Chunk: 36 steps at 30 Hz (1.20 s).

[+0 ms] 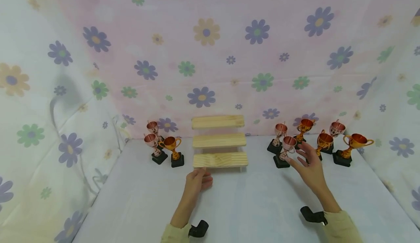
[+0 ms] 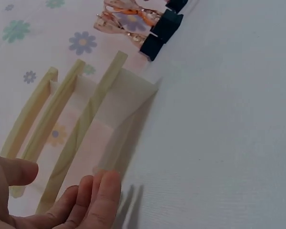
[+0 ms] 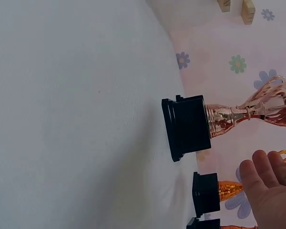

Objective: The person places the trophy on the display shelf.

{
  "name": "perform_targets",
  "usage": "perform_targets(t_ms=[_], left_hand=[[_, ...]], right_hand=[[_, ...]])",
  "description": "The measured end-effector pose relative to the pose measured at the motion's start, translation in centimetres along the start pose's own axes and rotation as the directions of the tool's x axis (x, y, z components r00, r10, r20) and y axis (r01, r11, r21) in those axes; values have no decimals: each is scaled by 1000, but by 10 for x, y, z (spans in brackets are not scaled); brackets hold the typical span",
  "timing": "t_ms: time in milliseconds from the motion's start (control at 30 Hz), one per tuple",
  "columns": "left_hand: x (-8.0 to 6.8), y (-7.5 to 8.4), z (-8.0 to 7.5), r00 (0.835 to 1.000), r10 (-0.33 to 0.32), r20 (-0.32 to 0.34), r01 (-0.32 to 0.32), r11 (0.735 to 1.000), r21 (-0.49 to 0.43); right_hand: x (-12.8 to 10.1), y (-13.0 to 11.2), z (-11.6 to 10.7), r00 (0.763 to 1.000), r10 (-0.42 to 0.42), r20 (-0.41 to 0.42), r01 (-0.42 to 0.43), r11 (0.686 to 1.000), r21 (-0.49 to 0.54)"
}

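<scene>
A three-tier wooden shelf with pale boards stands at the middle back of the table. My left hand is at the front of its lowest board, near the left end. In the left wrist view the thumb and the curved fingers stand apart beside the boards. At the right, my right hand is beside a rose-gold trophy cup on a black base. In the right wrist view the same trophy stands between the thumb and the spread fingers, with a gap to the fingers.
Several more rose-gold and gold trophies surround the right hand, among them a gold one at the far right. Left of the shelf stand two rose-gold trophies and a gold trophy. A flowered cloth hangs behind the white table.
</scene>
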<state>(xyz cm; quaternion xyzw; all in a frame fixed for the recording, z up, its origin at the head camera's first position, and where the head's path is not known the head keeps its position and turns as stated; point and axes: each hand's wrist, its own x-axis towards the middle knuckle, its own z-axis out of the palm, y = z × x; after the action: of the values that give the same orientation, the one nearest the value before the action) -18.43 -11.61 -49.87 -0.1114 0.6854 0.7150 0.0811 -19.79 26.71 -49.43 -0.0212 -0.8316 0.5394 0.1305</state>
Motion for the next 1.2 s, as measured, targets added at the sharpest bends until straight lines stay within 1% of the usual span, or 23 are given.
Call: perform_targets(t_ms=[133,267,400,567,733,833,967,1067,1200], left_hand=[[5,-3,-5,999,-38,-18,37,997,-71],[9,-6,-9,998,-33,-57,27,995,-99],[9,-7,-11,995,-11,-100,2,995,-96],[12,-8,-13,992,4,-129,-15,996,-84],[15,-10,-15,986,14,-168,-24,998,-61],[15,-9,-16,982,38,-185,-48,998,-51],[18,-10,-19,979,73,-189,-80,996,-32],[20,-10,-21,976,59,-211,-64,998,-13],[23,-8,-23,973,15,-230,-18,1000,-14]], right_hand=[[2,-5,6,1000,-4,-30,5,999,40],[2,-9,12,998,-4,-55,8,997,77],[3,-9,18,997,-13,-75,22,993,119],[5,-9,24,995,-1,-96,16,988,154],[8,-10,31,989,27,-145,-4,987,159],[10,-12,35,982,40,-183,-10,987,159],[11,-16,39,976,45,-215,-17,991,134],[13,-16,41,972,35,-230,-4,991,135],[15,-14,41,967,-7,-255,52,984,168]])
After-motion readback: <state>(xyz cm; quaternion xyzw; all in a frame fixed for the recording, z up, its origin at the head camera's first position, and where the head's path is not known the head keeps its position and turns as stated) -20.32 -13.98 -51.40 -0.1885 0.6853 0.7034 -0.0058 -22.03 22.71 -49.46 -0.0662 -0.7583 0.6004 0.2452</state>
